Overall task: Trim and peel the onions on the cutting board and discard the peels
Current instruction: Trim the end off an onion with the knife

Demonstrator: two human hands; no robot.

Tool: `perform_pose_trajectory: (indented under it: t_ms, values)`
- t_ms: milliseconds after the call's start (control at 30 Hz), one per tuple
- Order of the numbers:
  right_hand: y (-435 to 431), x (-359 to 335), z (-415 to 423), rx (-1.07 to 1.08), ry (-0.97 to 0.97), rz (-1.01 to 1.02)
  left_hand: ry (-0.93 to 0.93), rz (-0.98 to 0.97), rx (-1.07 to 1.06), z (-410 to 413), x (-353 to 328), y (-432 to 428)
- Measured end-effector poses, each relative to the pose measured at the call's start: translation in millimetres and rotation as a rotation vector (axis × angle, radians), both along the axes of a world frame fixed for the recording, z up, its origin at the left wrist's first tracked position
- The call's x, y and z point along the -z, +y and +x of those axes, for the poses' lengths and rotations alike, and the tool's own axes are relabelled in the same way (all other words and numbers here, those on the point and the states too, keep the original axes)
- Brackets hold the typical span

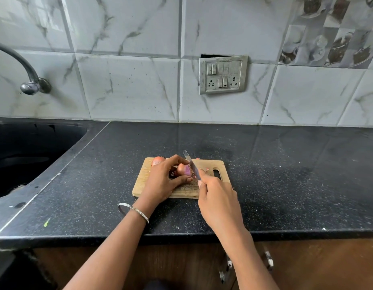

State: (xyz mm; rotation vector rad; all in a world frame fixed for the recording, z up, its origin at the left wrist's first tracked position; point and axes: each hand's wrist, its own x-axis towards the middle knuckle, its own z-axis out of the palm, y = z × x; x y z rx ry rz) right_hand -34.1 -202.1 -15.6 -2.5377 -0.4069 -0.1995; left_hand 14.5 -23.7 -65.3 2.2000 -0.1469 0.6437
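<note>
A small wooden cutting board [210, 164] lies on the black counter. My left hand [162, 181] grips a red onion [184, 170] on the board, its cut purple face turned to the right. My right hand [214, 191] holds a knife [190, 163] by its hidden handle, and the blade lies against the onion's cut end, tip pointing away from me. A second, unpeeled onion [158, 160] sits at the board's far left corner, partly behind my left hand. Tiny onion scraps lie near the board's handle hole.
A dark sink [24, 155] is sunk into the counter at the left, with a metal tap [24, 70] on the tiled wall above it. A switch and socket plate [223, 74] sits on the wall. The black counter [286, 174] extends right; cabinet handles [269, 260] are below its front edge.
</note>
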Motion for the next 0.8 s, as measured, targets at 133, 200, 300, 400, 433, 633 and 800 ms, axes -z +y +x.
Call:
perform_pose_trajectory:
  t_ms: [133,200,300,400,433,633,800]
  values:
    - [4.3,0.4,1.2,-0.001,-0.026,-0.053,0.010,-0.027,-0.022,5.2,3.7,2.2]
    - [8.4,2.2,5.1,0.003,-0.042,-0.063,0.014,-0.033,-0.033,7.3,4.7,2.3]
    - [14.0,5.2,15.4,-0.010,-0.047,-0.071,0.017,-0.039,-0.034,9.9,5.7,2.9]
    - [20.1,4.7,24.9,-0.006,-0.021,-0.069,0.029,-0.047,-0.029,11.3,5.7,4.6]
    - [21.8,3.9,26.3,-0.007,-0.019,-0.076,0.029,-0.047,-0.026,10.8,4.9,4.3]
    - [17.6,1.4,27.6,-0.026,0.004,-0.071,0.024,-0.026,-0.060,12.2,6.1,2.1]
    - [2.7,5.8,9.0,-0.030,-0.030,-0.087,0.030,-0.065,-0.049,14.1,6.3,2.0]
